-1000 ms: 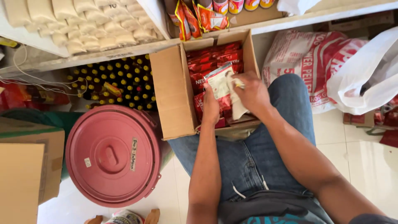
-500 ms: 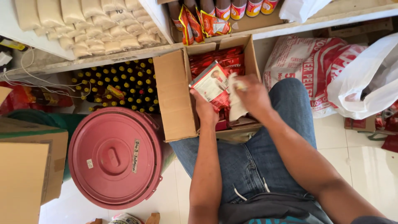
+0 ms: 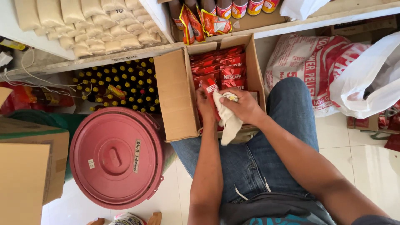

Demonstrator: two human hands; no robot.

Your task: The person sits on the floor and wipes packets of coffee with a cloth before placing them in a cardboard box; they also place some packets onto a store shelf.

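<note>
An open cardboard box (image 3: 178, 96) rests on my lap, packed with several red sachets (image 3: 227, 68). My left hand (image 3: 205, 104) reaches into the box and grips a red sachet (image 3: 211, 86) near its front. My right hand (image 3: 245, 107) is beside it, closed on a crumpled white cloth (image 3: 228, 121) that hangs down over the box's near edge. Both hands nearly touch, with the cloth pressed against the sachet.
A round red lidded bucket (image 3: 116, 156) stands at my left knee. Brown cartons (image 3: 29, 166) sit far left. Dark bottles with yellow caps (image 3: 118, 85) fill the low shelf. Pale packets (image 3: 83, 25) and sachets line the upper shelves. Printed sacks (image 3: 316, 62) and a white bag (image 3: 366, 79) lie right.
The sachet that my left hand held raised has come down into the box. Both hands have lowered, and the white cloth now hangs over the box's front edge.
</note>
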